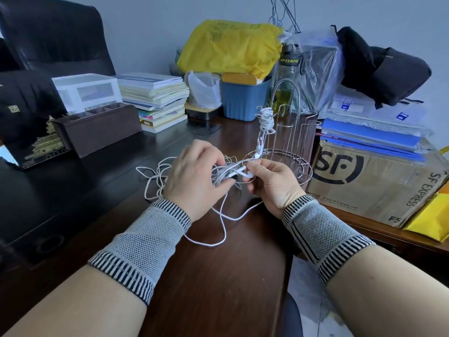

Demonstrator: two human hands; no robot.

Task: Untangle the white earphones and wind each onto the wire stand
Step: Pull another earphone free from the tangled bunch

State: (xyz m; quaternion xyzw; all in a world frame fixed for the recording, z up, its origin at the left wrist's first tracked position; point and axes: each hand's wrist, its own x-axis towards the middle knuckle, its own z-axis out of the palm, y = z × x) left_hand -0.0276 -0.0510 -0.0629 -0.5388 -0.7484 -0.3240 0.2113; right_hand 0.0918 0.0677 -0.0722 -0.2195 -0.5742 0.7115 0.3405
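A tangle of white earphone cable [155,176] lies on the dark wooden desk [213,276], with loops trailing toward me. My left hand [194,176] grips a bunch of the tangled cable from above. My right hand [272,181] pinches a white earbud [244,171] and its cord beside the left hand. Just behind the hands stands the metal wire stand [292,139]. One white earphone [266,119] is wound around an upright prong on the stand's left side, its earbuds hanging down toward the base ring.
A brown organiser box [97,128] and stacked books [158,100] sit at the back left. A blue bin [243,98], yellow bag [230,47] and water bottle [288,76] stand behind the stand. A cardboard SF box [369,181] with blue folders borders the right. The desk edge runs at right.
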